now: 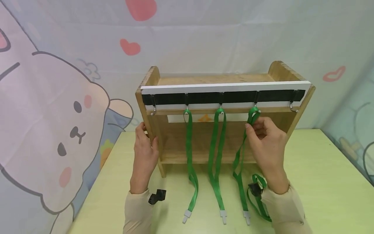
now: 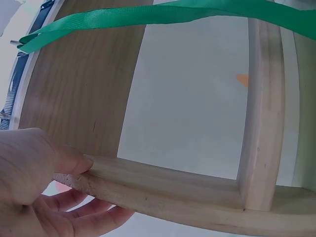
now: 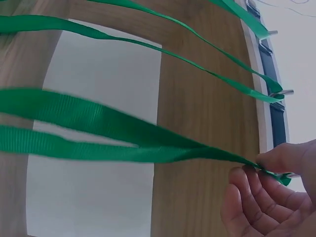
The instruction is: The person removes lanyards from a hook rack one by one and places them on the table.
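My right hand [image 1: 270, 143] pinches a green lanyard [image 1: 240, 185] between thumb and fingers, just below the hook at its top. In the right wrist view the lanyard's loop [image 3: 182, 152] reaches the hook's tip, and its two bands twist together near my fingertips. My left hand [image 1: 144, 156] grips the left side panel [image 2: 148, 197] of a wooden shelf [image 1: 287, 71], thumb on the inner face and fingers round the outside. Two more green lanyards, a left one [image 1: 189, 143] and a middle one [image 1: 212, 156], hang from hooks with their white clips downward.
A black strip [image 1: 204, 98] on a white board runs along the shelf's front and bears several metal hooks, including a left end hook [image 1: 153, 109] and a right end hook [image 1: 291, 106]. Another green lanyard [image 1: 267, 216] lies on the pale yellow-green table [image 1: 102, 201] by my right sleeve.
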Demonstrator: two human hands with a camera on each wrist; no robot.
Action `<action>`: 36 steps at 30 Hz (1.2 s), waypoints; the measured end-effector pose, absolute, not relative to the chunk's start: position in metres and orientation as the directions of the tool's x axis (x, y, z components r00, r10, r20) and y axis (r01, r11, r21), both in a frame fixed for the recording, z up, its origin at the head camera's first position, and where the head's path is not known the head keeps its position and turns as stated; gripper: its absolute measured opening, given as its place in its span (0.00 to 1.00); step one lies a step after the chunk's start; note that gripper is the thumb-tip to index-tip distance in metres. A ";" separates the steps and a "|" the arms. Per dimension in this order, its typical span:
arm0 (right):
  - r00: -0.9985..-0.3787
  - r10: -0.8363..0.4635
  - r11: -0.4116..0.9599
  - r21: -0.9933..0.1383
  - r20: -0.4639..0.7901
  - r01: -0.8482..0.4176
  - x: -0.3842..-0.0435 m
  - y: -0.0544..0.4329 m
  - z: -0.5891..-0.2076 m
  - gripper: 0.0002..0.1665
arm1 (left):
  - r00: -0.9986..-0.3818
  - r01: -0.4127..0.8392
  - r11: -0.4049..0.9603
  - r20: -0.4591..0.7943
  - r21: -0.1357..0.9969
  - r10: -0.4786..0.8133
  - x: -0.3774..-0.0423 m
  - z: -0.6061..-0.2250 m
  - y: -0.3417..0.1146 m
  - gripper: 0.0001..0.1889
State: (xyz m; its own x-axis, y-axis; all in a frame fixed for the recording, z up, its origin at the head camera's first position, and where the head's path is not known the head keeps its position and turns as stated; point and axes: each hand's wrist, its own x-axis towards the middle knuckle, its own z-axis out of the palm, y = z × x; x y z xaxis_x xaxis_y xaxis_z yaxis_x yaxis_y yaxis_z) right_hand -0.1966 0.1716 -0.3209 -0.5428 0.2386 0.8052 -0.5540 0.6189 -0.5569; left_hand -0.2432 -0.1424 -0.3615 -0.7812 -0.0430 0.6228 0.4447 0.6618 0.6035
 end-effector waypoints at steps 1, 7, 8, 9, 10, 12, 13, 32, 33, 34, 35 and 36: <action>-0.541 0.235 0.621 -0.553 0.807 -0.555 -0.196 0.172 -0.320 0.04 | -0.780 0.446 0.661 0.624 0.604 -0.044 -0.243 -0.361 -0.142 0.29; -0.536 0.227 0.619 -0.545 0.813 -0.565 -0.194 0.176 -0.317 0.04 | -0.785 0.442 0.653 0.617 0.615 -0.050 -0.244 -0.361 -0.142 0.29; -0.532 0.226 0.619 -0.543 0.816 -0.568 -0.193 0.177 -0.316 0.05 | -0.786 0.441 0.652 0.616 0.617 -0.050 -0.244 -0.361 -0.142 0.29; -0.528 0.227 0.617 -0.541 0.818 -0.572 -0.192 0.177 -0.315 0.05 | -0.786 0.443 0.650 0.616 0.617 -0.051 -0.244 -0.362 -0.142 0.29; -0.524 0.227 0.614 -0.538 0.821 -0.578 -0.191 0.178 -0.314 0.05 | -0.784 0.444 0.649 0.618 0.618 -0.052 -0.245 -0.362 -0.142 0.29; -0.517 0.228 0.609 -0.536 0.825 -0.585 -0.189 0.179 -0.312 0.06 | -0.782 0.447 0.649 0.621 0.616 -0.051 -0.245 -0.363 -0.142 0.29; -0.514 0.228 0.610 -0.533 0.827 -0.586 -0.188 0.179 -0.311 0.06 | -0.783 0.448 0.647 0.621 0.617 -0.051 -0.245 -0.363 -0.142 0.29; -0.563 0.111 0.647 -0.490 0.819 -0.585 -0.163 0.190 -0.333 0.07 | -0.767 0.462 0.654 0.640 0.599 -0.044 -0.247 -0.364 -0.142 0.29; -0.571 0.103 0.645 -0.492 0.814 -0.585 -0.162 0.190 -0.335 0.08 | -0.768 0.460 0.656 0.639 0.598 -0.044 -0.248 -0.365 -0.141 0.29; -0.581 0.094 0.643 -0.495 0.808 -0.585 -0.160 0.190 -0.337 0.09 | -0.768 0.458 0.657 0.638 0.599 -0.046 -0.247 -0.364 -0.141 0.29; -0.590 0.085 0.640 -0.498 0.803 -0.585 -0.158 0.189 -0.339 0.09 | -0.769 0.457 0.657 0.637 0.600 -0.047 -0.247 -0.364 -0.141 0.29; -0.598 0.076 0.638 -0.500 0.798 -0.586 -0.157 0.188 -0.340 0.10 | -0.771 0.455 0.657 0.636 0.601 -0.047 -0.247 -0.365 -0.141 0.29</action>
State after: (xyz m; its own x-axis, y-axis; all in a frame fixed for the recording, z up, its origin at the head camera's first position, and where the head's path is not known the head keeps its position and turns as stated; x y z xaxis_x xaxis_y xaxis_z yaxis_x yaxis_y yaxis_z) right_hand -0.1568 0.1884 -0.3405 -0.5978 0.0756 0.7981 -0.5864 0.6376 -0.4997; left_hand -0.2471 -0.1411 -0.3645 -0.7706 -0.0470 0.6356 0.4554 0.6571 0.6007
